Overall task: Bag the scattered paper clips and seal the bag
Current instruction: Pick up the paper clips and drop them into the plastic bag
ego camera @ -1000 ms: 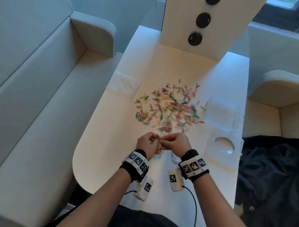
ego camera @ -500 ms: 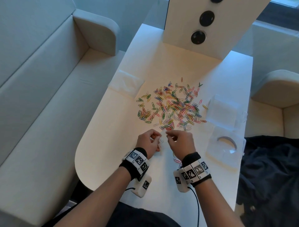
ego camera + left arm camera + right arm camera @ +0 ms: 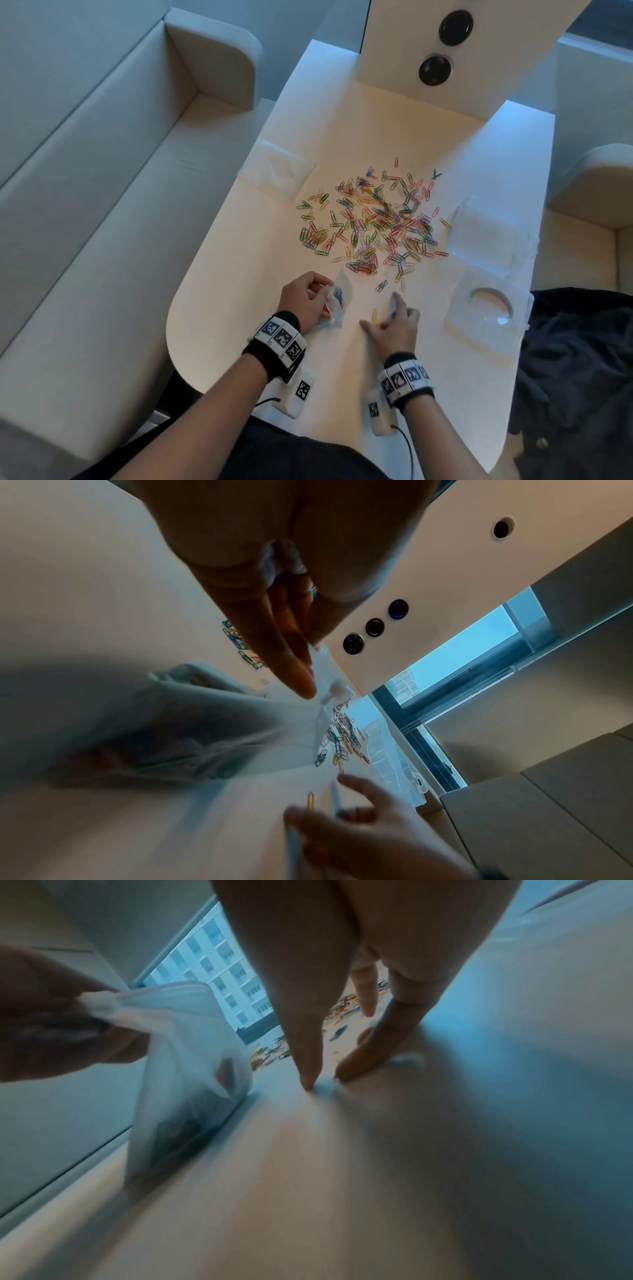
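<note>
Clear plastic bag (image 3: 337, 301) sitting at the near left of the white table (image 3: 239, 274), a few clips already showing inside. Left hand (image 3: 305, 301) is pinching the bag's upper edge between thumb and fingers, holding it upright off the tabletop. Just right of it, a loose yellow clip (image 3: 374, 314) is lying flat on the surface. Right hand (image 3: 394, 325) is reaching down beside that clip, fingers straight and spread, tips touching the table, holding nothing. Farther off, toward the middle, the scattered paper clips (image 3: 373, 222) are still lying in a broad coloured heap. Judgement: filling step is barely begun. Next move is calling for a fine fingertip pinch on the flat clip, with the bag mouth kept open; sealing is a long way off.
</note>
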Demonstrator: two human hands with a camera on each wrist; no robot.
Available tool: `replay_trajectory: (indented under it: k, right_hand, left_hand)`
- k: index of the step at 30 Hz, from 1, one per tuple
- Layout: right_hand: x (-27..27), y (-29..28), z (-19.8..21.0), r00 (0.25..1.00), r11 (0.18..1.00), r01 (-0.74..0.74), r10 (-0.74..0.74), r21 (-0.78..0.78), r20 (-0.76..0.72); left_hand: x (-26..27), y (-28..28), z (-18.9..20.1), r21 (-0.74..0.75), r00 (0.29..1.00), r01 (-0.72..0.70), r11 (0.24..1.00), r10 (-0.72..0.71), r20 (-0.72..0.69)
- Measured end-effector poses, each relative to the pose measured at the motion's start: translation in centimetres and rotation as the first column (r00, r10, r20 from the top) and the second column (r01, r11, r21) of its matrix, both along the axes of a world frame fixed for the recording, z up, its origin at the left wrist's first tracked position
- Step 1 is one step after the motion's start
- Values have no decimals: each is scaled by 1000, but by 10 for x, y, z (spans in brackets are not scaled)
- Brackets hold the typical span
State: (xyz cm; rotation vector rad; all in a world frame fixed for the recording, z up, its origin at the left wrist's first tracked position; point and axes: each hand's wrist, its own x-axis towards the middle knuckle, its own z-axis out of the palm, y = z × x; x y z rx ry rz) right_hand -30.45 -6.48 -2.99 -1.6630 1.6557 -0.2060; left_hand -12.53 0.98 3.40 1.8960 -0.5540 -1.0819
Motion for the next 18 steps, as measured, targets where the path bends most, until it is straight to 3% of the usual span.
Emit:
replay_trajectory:
  k: [6,11,15,18]
  right_hand:
    - [53,-61,-4,978,972,-205,199,-112,-57]
    - [67,-85,-4,862,848,-490,436,-203,-259]
    - [66,-88,2,848,807,-523,464,-274,-255]
    - [61,-91,5,891,844,-453,426,-286,-155]
  left_hand:
    - [-2,10,1,-13,1000,-16,1000,16,-13]
    - [-1,13,0,-14,999,-33,999,32,-29]
    - [2,12,0,-5,999,-31,1000,30,-22]
    - [4,12,0,-1,1000,-22,1000,22,-22]
